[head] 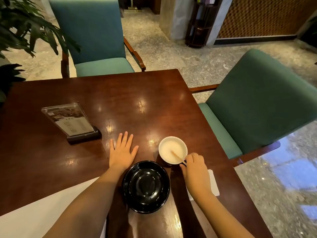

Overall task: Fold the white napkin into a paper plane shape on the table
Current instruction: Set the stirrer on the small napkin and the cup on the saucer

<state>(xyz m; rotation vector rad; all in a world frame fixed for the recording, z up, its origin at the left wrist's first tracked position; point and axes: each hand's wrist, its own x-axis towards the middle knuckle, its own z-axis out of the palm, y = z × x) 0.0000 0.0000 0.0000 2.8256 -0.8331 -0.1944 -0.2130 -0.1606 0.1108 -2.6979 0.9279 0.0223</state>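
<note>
Nearest, black bowl [146, 186] on dark table [85, 100]. Left hand [122, 152] flat on wood just beyond, fingers [123, 137] spread wide, gripping nothing. Right hand [194, 166] curled, pinching thin stick [178, 157] dipped in white cup [172, 149]. White napkin [214, 183] flat under right wrist, near table's right edge.

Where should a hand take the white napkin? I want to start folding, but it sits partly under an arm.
Take the white napkin by its exposed right edge, coming from the table's right side. It lies flat near that edge, and the right hand and forearm cover its left part, so only that strip is free.
</note>
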